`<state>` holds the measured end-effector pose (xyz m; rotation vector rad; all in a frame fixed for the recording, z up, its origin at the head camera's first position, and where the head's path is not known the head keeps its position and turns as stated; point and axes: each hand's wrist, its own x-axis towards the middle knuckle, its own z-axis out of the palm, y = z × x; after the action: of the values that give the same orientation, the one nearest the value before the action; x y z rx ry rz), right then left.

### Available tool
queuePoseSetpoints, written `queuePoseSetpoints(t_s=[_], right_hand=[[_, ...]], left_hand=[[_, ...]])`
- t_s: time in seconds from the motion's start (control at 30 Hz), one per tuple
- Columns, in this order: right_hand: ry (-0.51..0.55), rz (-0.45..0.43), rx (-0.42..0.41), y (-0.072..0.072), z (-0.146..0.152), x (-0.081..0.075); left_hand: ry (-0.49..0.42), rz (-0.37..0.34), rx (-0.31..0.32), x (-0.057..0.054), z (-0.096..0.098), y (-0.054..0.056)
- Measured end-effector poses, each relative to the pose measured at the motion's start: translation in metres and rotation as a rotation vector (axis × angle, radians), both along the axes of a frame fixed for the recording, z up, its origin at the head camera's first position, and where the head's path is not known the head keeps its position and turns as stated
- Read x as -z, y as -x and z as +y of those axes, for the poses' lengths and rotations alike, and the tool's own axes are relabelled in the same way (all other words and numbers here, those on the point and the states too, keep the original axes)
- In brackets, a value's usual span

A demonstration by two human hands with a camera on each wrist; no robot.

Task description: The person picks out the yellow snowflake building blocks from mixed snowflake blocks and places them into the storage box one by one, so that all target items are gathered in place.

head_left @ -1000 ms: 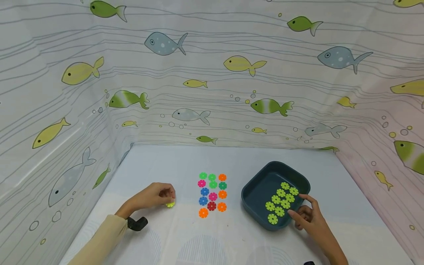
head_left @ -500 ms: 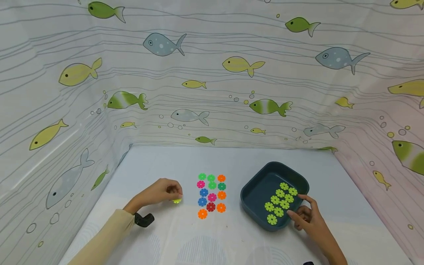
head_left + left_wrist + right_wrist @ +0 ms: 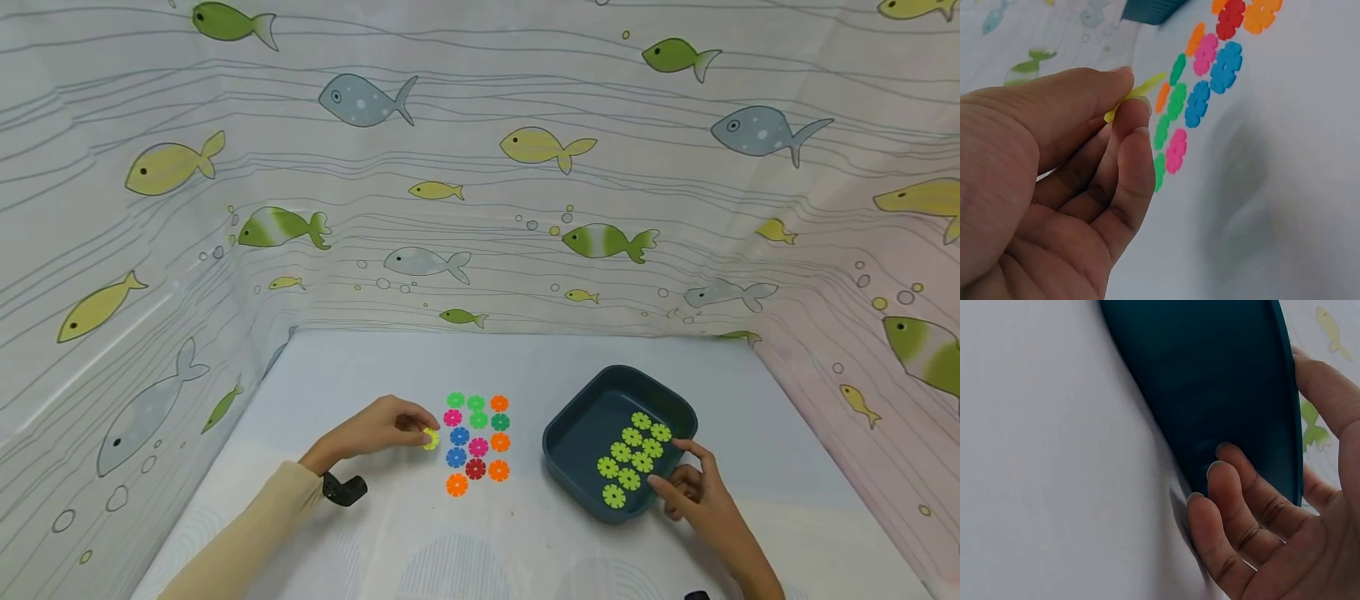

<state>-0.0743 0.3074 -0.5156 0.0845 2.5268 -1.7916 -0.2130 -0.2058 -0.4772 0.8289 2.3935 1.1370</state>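
Observation:
My left hand (image 3: 381, 428) pinches a yellow notched, flower-shaped plastic disc (image 3: 431, 439) between thumb and fingertips. In the left wrist view the disc (image 3: 1155, 81) shows edge-on, raised over the table. Just right of it, loose flower discs (image 3: 477, 447) in orange, pink, blue, green and dark red lie flat in rough columns. Over at the right, my right hand (image 3: 697, 493) grips the near right side of a dark blue square basin (image 3: 585, 429), thumb and index finger at its rim. Its other fingers (image 3: 1225, 487) curl against the outer wall. Several yellow-green discs (image 3: 628, 478) lie in the basin.
A pale cloth (image 3: 360, 358) covers the table. Fish-printed sheeting (image 3: 480, 208) rises at the back and on both sides. A black wrist camera (image 3: 345, 490) sits on the left wrist below a beige sleeve (image 3: 255, 533).
My left hand has moved right and slightly away from me with the yellow disc, from the bare cloth to beside the coloured discs. The right hand stays on the basin.

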Motion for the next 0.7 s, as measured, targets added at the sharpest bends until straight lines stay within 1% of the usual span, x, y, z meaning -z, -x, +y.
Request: queuePoseSetpoints(t_s=[0.2,0.3,0.53,0.7], right_hand=[[0.003,0.001,0.001,0.000,0.001,0.000],[0.001,0.002,0.002,0.001,0.001,0.001],[-0.011,0.001,0.014,0.002,0.001,0.002],[-0.001,-0.002,0.016,0.002,0.001,0.003]], left_hand=[[-0.025,-0.024,0.019,-0.002,0.016,0.007],[-0.042,-0.039,0.039,-0.004,0.025,0.009],[-0.078,-0.054,0.120,-0.008,0.042,0.015],[-0.111,-0.087,0.171,-0.011,0.054,0.019]])
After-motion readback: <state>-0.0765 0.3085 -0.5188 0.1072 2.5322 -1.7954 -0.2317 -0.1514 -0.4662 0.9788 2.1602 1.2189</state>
